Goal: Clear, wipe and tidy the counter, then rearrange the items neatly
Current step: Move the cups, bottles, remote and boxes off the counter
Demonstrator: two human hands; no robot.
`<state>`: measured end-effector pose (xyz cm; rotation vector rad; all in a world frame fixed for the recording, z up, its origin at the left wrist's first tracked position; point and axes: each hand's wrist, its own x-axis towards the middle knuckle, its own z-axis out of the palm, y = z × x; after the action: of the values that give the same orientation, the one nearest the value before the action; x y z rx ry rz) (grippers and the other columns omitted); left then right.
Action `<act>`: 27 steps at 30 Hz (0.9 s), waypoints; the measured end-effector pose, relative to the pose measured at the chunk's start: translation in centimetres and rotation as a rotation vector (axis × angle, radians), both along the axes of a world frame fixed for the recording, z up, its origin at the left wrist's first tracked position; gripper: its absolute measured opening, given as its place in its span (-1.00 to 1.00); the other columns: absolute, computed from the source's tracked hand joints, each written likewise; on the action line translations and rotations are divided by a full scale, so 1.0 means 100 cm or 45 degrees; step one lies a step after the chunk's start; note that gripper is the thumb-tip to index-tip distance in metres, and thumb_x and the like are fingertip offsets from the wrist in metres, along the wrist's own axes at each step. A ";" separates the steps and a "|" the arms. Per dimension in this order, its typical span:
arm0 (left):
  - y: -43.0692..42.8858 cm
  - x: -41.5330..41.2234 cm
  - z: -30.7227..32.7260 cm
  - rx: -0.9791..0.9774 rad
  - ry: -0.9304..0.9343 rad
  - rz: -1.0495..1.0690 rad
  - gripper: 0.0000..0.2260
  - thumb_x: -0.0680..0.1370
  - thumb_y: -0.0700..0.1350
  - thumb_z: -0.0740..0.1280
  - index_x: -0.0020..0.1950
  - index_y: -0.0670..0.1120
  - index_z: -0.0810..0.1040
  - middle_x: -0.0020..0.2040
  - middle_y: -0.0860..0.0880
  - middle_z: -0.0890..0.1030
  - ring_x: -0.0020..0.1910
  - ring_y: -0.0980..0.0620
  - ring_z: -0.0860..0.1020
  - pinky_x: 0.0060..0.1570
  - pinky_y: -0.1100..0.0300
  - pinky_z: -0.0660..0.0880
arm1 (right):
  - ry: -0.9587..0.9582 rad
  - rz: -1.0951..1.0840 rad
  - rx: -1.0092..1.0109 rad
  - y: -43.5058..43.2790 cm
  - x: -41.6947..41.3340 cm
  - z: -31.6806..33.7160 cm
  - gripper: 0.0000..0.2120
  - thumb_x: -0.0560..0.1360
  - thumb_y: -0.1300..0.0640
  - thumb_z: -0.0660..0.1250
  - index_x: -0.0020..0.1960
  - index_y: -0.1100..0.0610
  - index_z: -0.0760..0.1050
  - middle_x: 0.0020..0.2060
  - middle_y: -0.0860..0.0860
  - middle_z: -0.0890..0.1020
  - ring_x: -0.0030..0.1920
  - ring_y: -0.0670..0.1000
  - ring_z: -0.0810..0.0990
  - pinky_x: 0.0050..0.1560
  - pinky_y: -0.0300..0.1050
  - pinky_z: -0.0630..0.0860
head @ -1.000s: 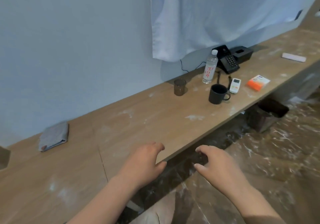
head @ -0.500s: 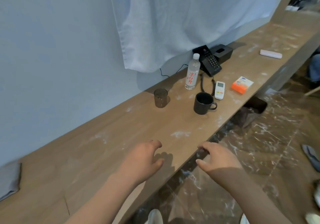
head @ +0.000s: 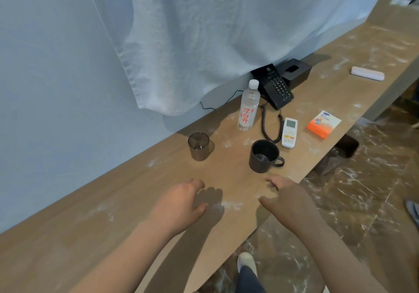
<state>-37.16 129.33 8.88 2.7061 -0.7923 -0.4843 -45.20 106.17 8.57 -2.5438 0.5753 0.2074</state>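
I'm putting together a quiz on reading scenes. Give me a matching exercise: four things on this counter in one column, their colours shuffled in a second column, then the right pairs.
Things:
1. mug
2. water bottle
3. small box
4. tumbler

Colours:
A. orange and white
B. clear, with red characters
C. black, opaque
D. smoky brown, see-through

Pairs: 1-C, 2-B, 3-A, 4-D

Both bare forearms are reaching forward, side by side with a gap between them. The left hand [head: 181,204] is hanging palm down, fingers loosely curled, thumb pointing toward its partner, holding nothing. The right hand [head: 289,198] is mirroring it: palm down, fingers loosely bent, gripping nothing.
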 end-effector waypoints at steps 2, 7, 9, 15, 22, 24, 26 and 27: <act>-0.013 0.013 -0.004 0.006 0.026 0.071 -0.60 0.56 0.05 0.29 0.38 0.00 0.39 0.28 -0.01 0.50 0.24 -0.01 0.48 0.15 0.16 0.42 | 0.021 0.021 0.003 -0.019 0.021 -0.004 -0.41 0.43 0.00 0.42 0.43 0.03 0.37 0.29 0.01 0.51 0.24 0.01 0.50 0.19 -0.07 0.48; -0.050 0.045 -0.015 -0.011 0.053 0.219 -0.50 0.55 0.03 0.32 0.46 -0.03 0.32 0.33 -0.02 0.46 0.28 -0.03 0.47 0.17 0.16 0.40 | 0.031 0.106 -0.023 -0.066 0.071 -0.011 -0.35 0.40 -0.02 0.46 0.43 0.06 0.34 0.30 0.04 0.47 0.25 0.04 0.48 0.19 -0.10 0.45; -0.062 0.060 -0.021 -0.019 0.042 0.263 -0.47 0.53 0.03 0.34 0.47 -0.02 0.30 0.33 -0.02 0.45 0.26 -0.04 0.48 0.16 0.14 0.43 | 0.023 0.139 -0.034 -0.081 0.087 -0.015 -0.36 0.41 -0.03 0.47 0.42 0.08 0.36 0.27 0.03 0.50 0.22 0.04 0.50 0.17 -0.12 0.43; -0.086 0.110 -0.043 0.043 0.021 0.377 -0.37 0.45 0.02 0.44 0.45 -0.06 0.29 0.34 -0.05 0.38 0.29 -0.10 0.38 0.22 0.10 0.38 | 0.153 0.147 0.122 -0.103 0.114 -0.044 -0.26 0.49 0.00 0.40 0.54 0.07 0.10 0.46 0.04 0.27 0.42 0.07 0.30 0.31 -0.14 0.26; -0.092 0.162 -0.065 0.092 0.040 0.563 -0.32 0.41 0.01 0.49 0.44 -0.10 0.28 0.39 -0.12 0.33 0.30 -0.18 0.37 0.24 0.00 0.38 | 0.198 0.201 0.050 -0.117 0.133 -0.069 -0.11 0.38 -0.05 0.48 0.55 -0.02 0.05 0.43 0.03 0.29 0.34 0.07 0.40 0.18 -0.12 0.40; -0.094 0.172 -0.073 0.142 0.051 0.540 -0.24 0.41 0.06 0.49 0.49 -0.09 0.21 0.43 -0.13 0.30 0.34 -0.18 0.34 0.29 -0.01 0.36 | 0.199 0.214 0.035 -0.117 0.136 -0.073 -0.09 0.37 -0.07 0.49 0.55 -0.02 0.03 0.42 0.02 0.29 0.34 0.05 0.40 0.17 -0.16 0.41; -0.096 0.181 -0.079 0.202 0.050 0.513 -0.18 0.41 0.09 0.50 0.53 -0.08 0.15 0.46 -0.14 0.28 0.38 -0.18 0.32 0.33 -0.01 0.34 | 0.191 0.227 0.031 -0.117 0.137 -0.077 -0.06 0.37 -0.10 0.48 0.56 -0.03 0.00 0.42 0.01 0.29 0.33 0.03 0.40 0.16 -0.17 0.42; -0.097 0.185 -0.082 0.226 0.050 0.507 -0.17 0.41 0.09 0.50 0.53 -0.08 0.15 0.46 -0.15 0.28 0.39 -0.18 0.32 0.34 -0.01 0.33 | 0.186 0.236 0.026 -0.117 0.138 -0.079 -0.05 0.36 -0.11 0.48 0.56 -0.04 -0.01 0.42 0.00 0.29 0.33 0.02 0.40 0.16 -0.17 0.43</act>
<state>-18.62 119.64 0.67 2.9022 -0.1938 -0.5302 -31.40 94.43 0.63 -2.5766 0.3885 0.4659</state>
